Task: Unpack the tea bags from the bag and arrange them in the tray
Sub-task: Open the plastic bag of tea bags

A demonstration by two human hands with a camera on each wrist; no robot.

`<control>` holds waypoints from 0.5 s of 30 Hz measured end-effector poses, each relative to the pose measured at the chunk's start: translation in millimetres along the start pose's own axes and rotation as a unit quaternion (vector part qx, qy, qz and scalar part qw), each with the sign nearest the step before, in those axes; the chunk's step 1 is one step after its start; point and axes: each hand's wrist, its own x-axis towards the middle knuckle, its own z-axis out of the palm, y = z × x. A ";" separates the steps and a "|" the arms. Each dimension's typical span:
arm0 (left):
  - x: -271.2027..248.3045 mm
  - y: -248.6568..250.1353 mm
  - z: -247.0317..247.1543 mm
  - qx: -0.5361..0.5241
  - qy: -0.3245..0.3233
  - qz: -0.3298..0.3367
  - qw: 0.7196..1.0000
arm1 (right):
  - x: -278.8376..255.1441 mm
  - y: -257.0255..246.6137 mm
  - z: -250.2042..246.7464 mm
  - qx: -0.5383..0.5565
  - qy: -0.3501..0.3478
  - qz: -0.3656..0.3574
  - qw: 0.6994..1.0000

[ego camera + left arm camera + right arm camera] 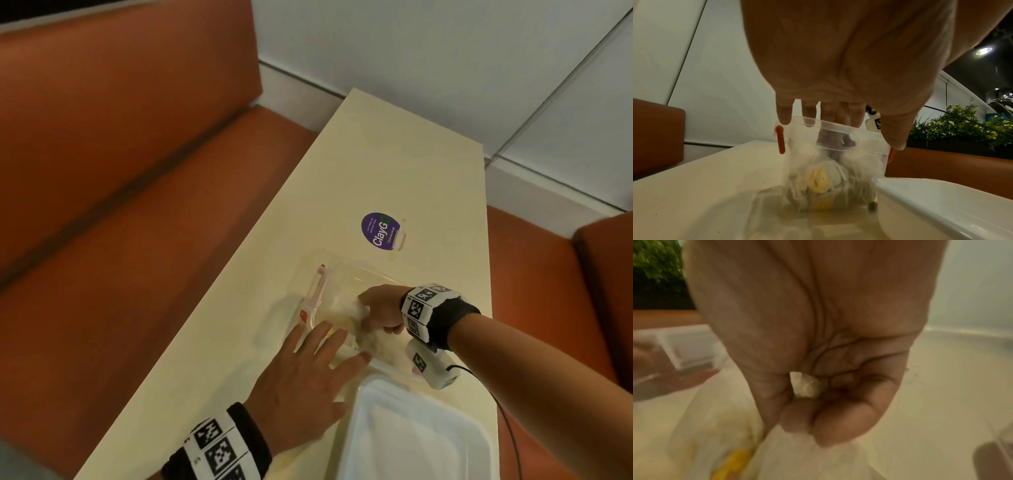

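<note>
- tea bags (356,318) sit in a heap inside a clear zip bag (329,294) on the cream table (394,164). the zip bag has a red slider and lies just past the white tray (421,431), which is at the near edge of the table.
- head view: the left hand (308,380) lies flat on the near part of the zip bag, fingers straight and spread. the right hand (380,311) is curled up inside the bag's mouth, holding white tea bag paper. a purple round sticker (380,230) is on the table farther away.
- left wrist view: the left hand (849,65) has its fingers (784,113) straight, tips at the bag's clear rim (830,125). tea bags (830,186) with yellow tags fill the bottom. the tray (941,203) is just beside the bag.
- right wrist view: this one is blurry. the right hand (818,369) is closed, gripping a bit of white tea bag (805,384) in its curled fingers.
</note>
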 end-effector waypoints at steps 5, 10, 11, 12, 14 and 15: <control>0.5 4.2 -10.0 -0.019 0.013 0.003 1.000 | -28.3 12.7 -10.0 0.092 0.044 -0.041 0.994; -6.7 5.3 -18.0 -0.026 0.013 0.001 1.000 | -85.4 29.9 -7.6 0.228 0.156 -0.132 0.952; -13.1 7.6 -20.7 -0.050 0.013 -0.004 0.999 | -98.3 32.5 -2.7 0.267 0.183 -0.151 0.934; -21.7 11.6 -22.8 -0.076 0.029 -0.012 0.997 | -110.4 34.4 4.9 0.305 0.205 -0.170 0.914; -45.1 22.9 -27.7 -0.154 0.065 -0.032 0.985 | -133.8 32.6 26.1 0.380 0.232 -0.206 0.872; -59.1 30.2 -29.7 -0.211 0.078 -0.048 0.973 | -143.8 29.5 39.0 0.414 0.239 -0.223 0.850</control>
